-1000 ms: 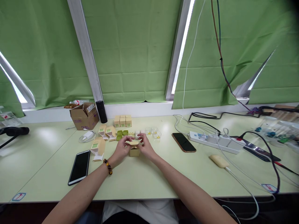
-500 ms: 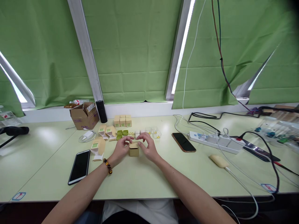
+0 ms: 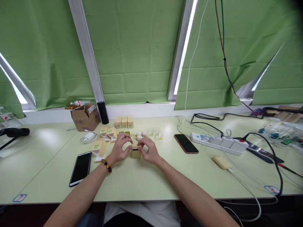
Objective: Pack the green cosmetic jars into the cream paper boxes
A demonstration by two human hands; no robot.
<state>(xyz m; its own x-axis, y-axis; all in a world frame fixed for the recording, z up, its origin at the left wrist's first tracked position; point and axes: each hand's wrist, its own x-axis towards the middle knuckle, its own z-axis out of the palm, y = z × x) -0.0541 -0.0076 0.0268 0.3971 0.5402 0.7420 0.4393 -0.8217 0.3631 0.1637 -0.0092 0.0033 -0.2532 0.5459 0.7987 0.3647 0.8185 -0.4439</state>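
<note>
A small brown cardboard box (image 3: pixel 135 154) stands on the table in front of me with its top flap raised and a dark gap beneath it. My left hand (image 3: pixel 121 148), wearing a beaded bracelet (image 3: pixel 107 165), has thumb and curled fingers at the flap's left edge. On the other side, my right hand (image 3: pixel 149 150) pinches the flap's right edge. Just beyond the hands lie green trays (image 3: pixel 127 132), partly hidden, tiny yellow pieces (image 3: pixel 133 136), pinkish-white cylinders (image 3: pixel 139 136) and clear containers (image 3: pixel 156 133) with yellow bits.
Opened small boxes (image 3: pixel 98 149) lie left, with closed ones (image 3: pixel 124 122) in a row behind. Phones (image 3: pixel 80 168) flank both hands. A larger carton (image 3: pixel 85 118) and a black cylinder (image 3: pixel 102 113) stand back left. A power strip (image 3: pixel 219 144) and cables occupy the right.
My left hand has shifted slightly left and its fingers have dropped beside the box. My right fingers have come in onto the flap, which stands higher. The pinkish-white cylinders show more fully.
</note>
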